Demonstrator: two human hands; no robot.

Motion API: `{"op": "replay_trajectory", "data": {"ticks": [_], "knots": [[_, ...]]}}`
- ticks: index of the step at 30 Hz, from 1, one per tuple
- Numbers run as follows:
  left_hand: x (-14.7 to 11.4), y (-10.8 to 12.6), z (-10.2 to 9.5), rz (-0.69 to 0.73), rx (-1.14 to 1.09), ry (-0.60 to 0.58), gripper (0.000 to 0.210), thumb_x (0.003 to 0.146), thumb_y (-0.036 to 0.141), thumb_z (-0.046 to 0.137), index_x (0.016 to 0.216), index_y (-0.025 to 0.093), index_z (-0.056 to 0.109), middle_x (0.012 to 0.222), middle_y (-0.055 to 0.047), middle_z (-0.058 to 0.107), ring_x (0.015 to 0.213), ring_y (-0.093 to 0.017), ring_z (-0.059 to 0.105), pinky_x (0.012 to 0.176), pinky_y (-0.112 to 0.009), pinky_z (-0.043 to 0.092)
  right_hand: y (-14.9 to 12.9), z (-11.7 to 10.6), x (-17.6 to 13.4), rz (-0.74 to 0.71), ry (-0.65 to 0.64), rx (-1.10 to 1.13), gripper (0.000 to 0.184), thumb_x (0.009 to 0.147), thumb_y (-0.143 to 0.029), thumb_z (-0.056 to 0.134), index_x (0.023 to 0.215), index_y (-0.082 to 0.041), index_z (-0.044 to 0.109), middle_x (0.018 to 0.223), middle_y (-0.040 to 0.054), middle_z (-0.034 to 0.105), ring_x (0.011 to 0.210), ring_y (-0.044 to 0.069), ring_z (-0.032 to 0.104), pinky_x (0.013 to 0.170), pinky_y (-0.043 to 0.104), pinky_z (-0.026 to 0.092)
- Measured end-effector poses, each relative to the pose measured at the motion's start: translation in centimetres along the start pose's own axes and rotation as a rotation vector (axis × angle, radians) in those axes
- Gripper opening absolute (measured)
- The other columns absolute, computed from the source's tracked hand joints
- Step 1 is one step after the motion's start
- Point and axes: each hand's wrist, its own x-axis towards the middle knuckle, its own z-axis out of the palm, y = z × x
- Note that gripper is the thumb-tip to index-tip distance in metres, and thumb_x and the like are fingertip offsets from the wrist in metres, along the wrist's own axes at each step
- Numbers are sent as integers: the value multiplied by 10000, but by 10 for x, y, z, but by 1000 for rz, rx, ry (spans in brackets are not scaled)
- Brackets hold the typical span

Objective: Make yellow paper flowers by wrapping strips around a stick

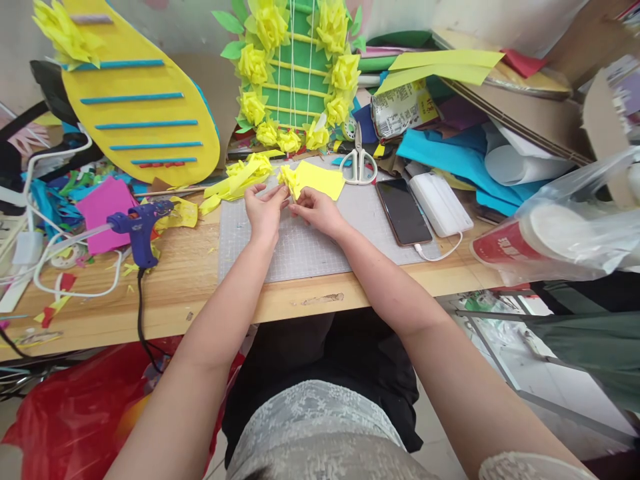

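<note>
Between my two hands, above the grey cutting mat [300, 257], is a small yellow paper flower [289, 177]. My left hand [266, 207] pinches its base from the left. The fingers of my right hand [317, 210] are closed together at its lower right; whether they grip the flower too is hard to make out. Flat behind my right hand lies a yellow paper square [323, 179]. Cut yellow paper petals [245, 175] are heaped behind my left hand. White-handled scissors [359, 163] rest at the mat's back right.
A blue glue gun [143, 230] with a cable stands at left by a magenta sheet [105, 212]. A phone [404, 210], a white power bank [441, 203] and a bagged cup [530, 233] are at right. Behind stand a green board with yellow roses [300, 80] and a yellow board [145, 87].
</note>
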Motion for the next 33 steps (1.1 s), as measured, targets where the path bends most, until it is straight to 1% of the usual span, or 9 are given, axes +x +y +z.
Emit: {"op": "replay_trajectory", "data": {"ticks": [8,14,17,19,23,25,28,30,33], "knots": [[2,0,1,17,-68,14,395,717,38,626,853,226,306,707,29,660,746,-140,691,745,-291,545,-4,-3,-2,-16,36,-237,220,698,-296,631,676,-186,442,579,-56,524,537,79,436,549,215,310],[17,10,-10,83,-131,111,351,760,37,569,857,233,295,753,35,647,757,-103,681,796,-277,537,-9,-14,-6,-11,-94,-365,139,737,-214,586,688,-179,461,620,-30,574,581,90,473,578,221,325],[23,12,-13,115,-140,160,339,766,35,553,854,232,291,744,40,639,745,-100,677,787,-275,537,-14,-21,-5,84,-123,-151,78,814,-187,473,741,-185,444,684,-18,613,530,68,470,534,206,341],[22,10,-12,114,-125,137,328,763,32,546,844,230,297,724,43,637,739,-104,675,766,-273,540,-18,-24,-3,166,-60,95,72,836,-165,418,769,-190,428,681,-32,589,481,51,437,473,187,323],[11,2,-5,55,-15,-36,314,726,20,563,824,224,345,692,48,642,707,-112,673,720,-262,544,-24,-25,1,325,61,553,133,837,-122,363,728,-188,402,495,-96,336,390,33,285,395,156,246],[6,-1,-3,36,40,-130,310,701,24,588,819,217,377,688,45,644,696,-120,673,703,-262,544,-25,-25,2,416,80,647,172,842,-131,364,679,-186,381,455,-109,220,365,29,184,364,154,175],[4,-3,-3,34,85,-211,317,672,40,621,825,212,404,696,33,647,716,-139,681,706,-274,545,-25,-26,4,458,144,686,227,865,-188,392,641,-190,356,437,-115,155,360,29,113,344,159,110],[5,-4,-5,33,105,-232,328,654,44,634,829,212,412,702,29,648,731,-146,684,709,-275,544,-25,-27,5,435,196,695,272,896,-269,388,638,-191,351,441,-108,190,356,29,152,343,152,135],[7,-5,-7,39,136,-265,324,637,43,643,821,206,432,691,31,648,680,-129,673,669,-247,540,-26,-28,4,391,250,665,234,916,-269,373,700,-185,403,514,-84,380,391,22,324,379,135,254]]}}
